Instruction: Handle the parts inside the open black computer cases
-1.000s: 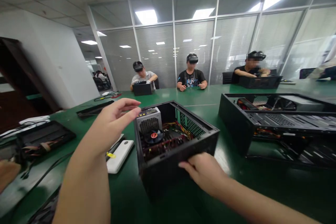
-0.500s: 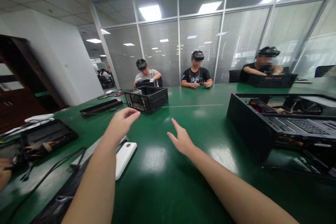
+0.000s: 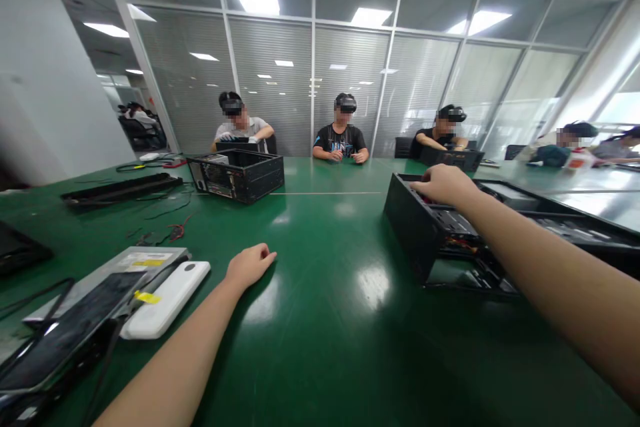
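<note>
Head view: the right hand (image 3: 443,185) reaches over the rim at the near-left end of the open black computer case (image 3: 409,230), which lies on the right of the green table (image 3: 310,353). Its fingertips go down behind the frame, so I cannot tell whether they grip the rim or a part inside. The left hand (image 3: 250,265) is low over the tabletop with its fingers loosely curled; whether it touches the surface, or how far it is closed, I cannot tell.

For room, a broad stretch of green tabletop runs between the 2 hands, from the near side to the far edge. On its left border lies a white slab (image 3: 173,300) with 1 round dark spot, just beside the left forearm. The right border is the upright wall of the case.

Counting: 2 open cases face the wearer, the one under the right hand and a second case (image 3: 265,177) farther off at left. Left of that lies 1 long black panel (image 3: 123,190). Nearer are 1 flat silver box (image 3: 173,255), 1 yellow tag (image 3: 147,297) and 1 small tangle of wires (image 3: 176,231). Across the table sit 3 people, 2 of them with their arms at dark cases.
</note>
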The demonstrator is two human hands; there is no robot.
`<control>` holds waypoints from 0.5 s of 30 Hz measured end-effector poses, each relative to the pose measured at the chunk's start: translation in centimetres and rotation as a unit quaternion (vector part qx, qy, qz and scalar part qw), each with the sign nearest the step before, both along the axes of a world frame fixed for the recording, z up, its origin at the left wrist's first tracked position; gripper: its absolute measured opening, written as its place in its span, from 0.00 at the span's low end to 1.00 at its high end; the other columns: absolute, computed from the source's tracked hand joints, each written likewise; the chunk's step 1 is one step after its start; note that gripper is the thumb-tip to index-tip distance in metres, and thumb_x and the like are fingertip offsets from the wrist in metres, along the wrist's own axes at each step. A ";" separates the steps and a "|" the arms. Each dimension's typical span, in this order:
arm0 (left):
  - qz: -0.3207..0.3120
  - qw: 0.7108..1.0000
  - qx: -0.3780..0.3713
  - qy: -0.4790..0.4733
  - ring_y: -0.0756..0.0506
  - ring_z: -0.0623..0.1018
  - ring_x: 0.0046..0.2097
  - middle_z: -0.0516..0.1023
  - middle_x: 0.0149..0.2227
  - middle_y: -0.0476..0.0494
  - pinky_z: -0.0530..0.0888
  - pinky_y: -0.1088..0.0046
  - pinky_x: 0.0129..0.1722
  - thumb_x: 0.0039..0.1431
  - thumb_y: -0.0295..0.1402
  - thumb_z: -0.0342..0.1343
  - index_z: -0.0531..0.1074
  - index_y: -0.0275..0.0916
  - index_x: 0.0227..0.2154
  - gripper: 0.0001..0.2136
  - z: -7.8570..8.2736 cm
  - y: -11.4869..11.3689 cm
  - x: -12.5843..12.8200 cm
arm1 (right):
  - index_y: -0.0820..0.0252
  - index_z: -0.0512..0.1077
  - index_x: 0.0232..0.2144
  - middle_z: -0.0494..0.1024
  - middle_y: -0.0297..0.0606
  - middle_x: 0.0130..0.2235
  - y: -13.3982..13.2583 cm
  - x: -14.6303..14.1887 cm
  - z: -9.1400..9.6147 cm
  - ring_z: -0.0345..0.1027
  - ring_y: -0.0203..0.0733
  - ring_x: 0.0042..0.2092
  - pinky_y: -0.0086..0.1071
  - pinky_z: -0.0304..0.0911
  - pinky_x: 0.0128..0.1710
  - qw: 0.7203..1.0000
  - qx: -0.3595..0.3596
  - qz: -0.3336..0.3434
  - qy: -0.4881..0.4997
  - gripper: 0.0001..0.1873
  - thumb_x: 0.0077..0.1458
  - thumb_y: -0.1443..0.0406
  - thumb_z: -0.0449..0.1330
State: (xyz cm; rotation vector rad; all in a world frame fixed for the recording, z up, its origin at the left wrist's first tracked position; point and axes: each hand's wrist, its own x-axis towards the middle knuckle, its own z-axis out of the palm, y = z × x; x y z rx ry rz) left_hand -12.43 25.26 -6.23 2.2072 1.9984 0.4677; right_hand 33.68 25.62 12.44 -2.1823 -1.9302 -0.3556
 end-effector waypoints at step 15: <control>0.041 0.995 0.011 0.094 0.41 0.74 0.33 0.77 0.31 0.41 0.63 0.71 0.30 0.58 0.55 0.39 0.70 0.41 0.29 0.24 -0.6 1.1 1.2 | 0.73 0.74 0.43 0.77 0.53 0.43 -1.0 1.4 -2.0 0.71 0.48 0.38 0.32 0.61 0.33 0.984 -0.144 0.104 0.010 0.22 0.49 0.61 0.59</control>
